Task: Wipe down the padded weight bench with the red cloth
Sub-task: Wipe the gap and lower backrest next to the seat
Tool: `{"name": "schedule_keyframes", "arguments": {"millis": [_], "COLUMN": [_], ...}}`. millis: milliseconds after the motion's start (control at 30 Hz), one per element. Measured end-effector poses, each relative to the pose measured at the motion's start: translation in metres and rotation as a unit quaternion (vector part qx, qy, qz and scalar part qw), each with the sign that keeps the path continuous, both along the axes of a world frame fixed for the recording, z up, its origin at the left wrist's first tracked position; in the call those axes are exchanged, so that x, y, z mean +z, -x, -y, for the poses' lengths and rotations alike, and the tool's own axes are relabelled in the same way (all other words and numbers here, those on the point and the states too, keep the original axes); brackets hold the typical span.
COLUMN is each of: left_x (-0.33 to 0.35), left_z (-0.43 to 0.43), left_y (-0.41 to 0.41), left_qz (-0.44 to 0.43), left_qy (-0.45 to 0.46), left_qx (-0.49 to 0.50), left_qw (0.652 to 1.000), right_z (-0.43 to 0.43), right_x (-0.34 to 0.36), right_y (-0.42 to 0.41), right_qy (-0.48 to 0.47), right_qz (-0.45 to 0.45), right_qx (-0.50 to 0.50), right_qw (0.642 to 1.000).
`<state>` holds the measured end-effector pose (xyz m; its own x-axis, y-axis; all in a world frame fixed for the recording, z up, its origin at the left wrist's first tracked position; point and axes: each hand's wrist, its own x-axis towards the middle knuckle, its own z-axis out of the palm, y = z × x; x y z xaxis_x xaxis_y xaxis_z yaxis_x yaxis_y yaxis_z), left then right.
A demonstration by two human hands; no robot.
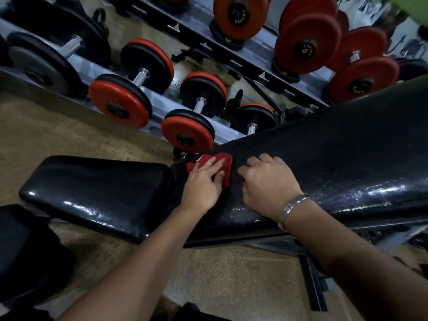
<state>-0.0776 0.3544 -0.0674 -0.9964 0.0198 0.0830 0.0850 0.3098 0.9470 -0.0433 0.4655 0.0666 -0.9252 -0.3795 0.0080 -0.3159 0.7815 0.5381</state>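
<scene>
The black padded weight bench has a flat seat pad (97, 193) on the left and a long inclined back pad (335, 154) rising to the right. A red cloth (225, 162) lies at the lower end of the back pad, near the gap between the two pads. My left hand (203, 184) presses flat on the cloth with fingers spread over it. My right hand (268, 181), with a metal watch at the wrist, rests on the back pad just right of the cloth, fingers curled, holding nothing.
A dumbbell rack (162, 117) with several red and black dumbbells (120, 100) stands just behind the bench. The bench's metal frame (310, 274) crosses the speckled floor below my right arm. Another black padded object (23, 246) sits at the lower left.
</scene>
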Motion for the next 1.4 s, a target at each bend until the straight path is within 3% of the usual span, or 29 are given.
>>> {"name": "schedule_keyframes", "arguments": {"millis": [67, 167, 367, 533, 700, 800, 900, 1133, 1300, 1400], "left_x": [0.004, -0.016, -0.004, -0.020, -0.013, -0.002, -0.004, 0.017, -0.001, 0.003], "left_z": [-0.011, 0.009, -0.006, 0.011, 0.004, -0.016, -0.013, -0.021, -0.019, -0.019], "left_y": [-0.001, -0.010, 0.034, 0.016, 0.064, 0.079, 0.058, 0.096, 0.064, 0.090], "left_qz": [-0.047, -0.116, -0.057, -0.158, -0.086, -0.033, -0.103, -0.053, -0.144, -0.111], "left_qy": [-0.003, -0.015, 0.004, -0.046, -0.020, -0.069, -0.098, -0.087, -0.071, -0.033], "left_qx": [-0.002, -0.080, -0.038, -0.111, -0.075, -0.041, -0.077, -0.102, -0.086, -0.100], "left_qw": [0.999, 0.990, 0.998, 0.980, 0.993, 0.996, 0.987, 0.990, 0.983, 0.988], "right_z": [0.000, -0.003, -0.003, -0.006, -0.007, -0.008, -0.010, -0.008, -0.012, -0.017], "right_x": [-0.001, -0.001, -0.005, -0.001, 0.006, 0.011, 0.018, 0.024, 0.027, 0.031], "right_y": [0.000, -0.001, 0.001, 0.004, 0.020, 0.022, 0.020, 0.021, 0.026, 0.031], "right_qy": [0.002, 0.004, 0.017, 0.023, 0.023, 0.018, 0.024, 0.048, 0.072, 0.064], "right_qz": [-0.002, 0.001, -0.007, 0.010, 0.003, 0.008, 0.030, 0.044, 0.019, -0.009], "right_qx": [-0.003, -0.001, 0.000, 0.013, -0.001, -0.007, -0.009, -0.016, -0.016, -0.013], "right_qw": [1.000, 1.000, 1.000, 1.000, 1.000, 1.000, 0.999, 0.998, 0.997, 0.998]}}
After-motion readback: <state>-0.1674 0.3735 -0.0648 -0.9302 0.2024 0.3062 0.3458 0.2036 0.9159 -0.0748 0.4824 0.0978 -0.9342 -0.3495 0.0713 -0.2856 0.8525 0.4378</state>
